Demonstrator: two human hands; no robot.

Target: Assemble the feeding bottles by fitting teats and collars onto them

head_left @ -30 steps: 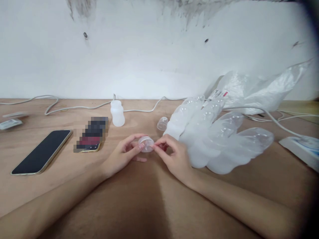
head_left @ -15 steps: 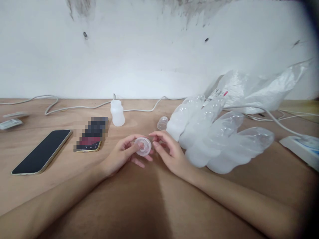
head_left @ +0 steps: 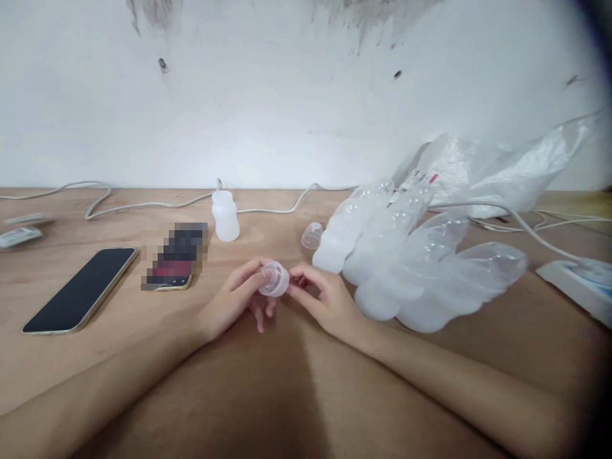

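My left hand (head_left: 236, 298) holds a small clear plastic cap (head_left: 275, 279) between thumb and fingers, just above the wooden table (head_left: 268, 395). My right hand (head_left: 325, 301) is close beside it, its fingertips touching the cap's right edge. A second clear cap (head_left: 312, 235) lies on the table behind my hands. Just right of my right hand lie several sleeves of stacked clear caps in plastic bags (head_left: 411, 261). A small white bottle (head_left: 225, 217) stands upright further back.
A dark phone (head_left: 81, 290) and a second, blurred phone (head_left: 176, 258) lie at the left. White cables (head_left: 143, 205) run along the wall. A crumpled plastic bag (head_left: 497, 172) and a white box (head_left: 578, 287) sit at the right.
The cap has been turned in my left hand and now tilts rightward. My right hand let go for a moment, then came back with its fingertips at the cap's edge.
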